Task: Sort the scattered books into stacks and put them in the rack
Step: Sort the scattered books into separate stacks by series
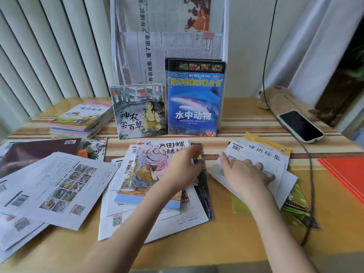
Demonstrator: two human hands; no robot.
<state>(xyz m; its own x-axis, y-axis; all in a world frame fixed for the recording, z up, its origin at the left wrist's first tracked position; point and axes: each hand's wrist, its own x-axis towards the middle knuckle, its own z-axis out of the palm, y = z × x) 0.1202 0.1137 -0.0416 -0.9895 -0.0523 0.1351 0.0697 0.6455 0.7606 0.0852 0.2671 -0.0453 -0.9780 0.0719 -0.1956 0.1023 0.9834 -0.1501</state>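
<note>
Thin paperback books lie scattered across our worktop (226, 239), two already upright in the rack.

We rest our left hand (182, 166) on the glossy illustrated book (151, 164) topping the middle pile, fingers blurred, so we cannot tell its grip. Our right hand (246, 172) presses flat, fingers spread, on the white booklets (271, 160). Behind, the shark book (195, 103) and a grey picture book (137, 113) stand in the white mesh rack (118, 46); a pastel stack (82, 119) lies left, a phone (301, 126) right.

Home study corner: wooden desk with striped cloth (256, 118), white vertical window blinds (39, 46), brown plush toy (275, 99), children's picture books (137, 111), black smartphone (300, 126).
</note>
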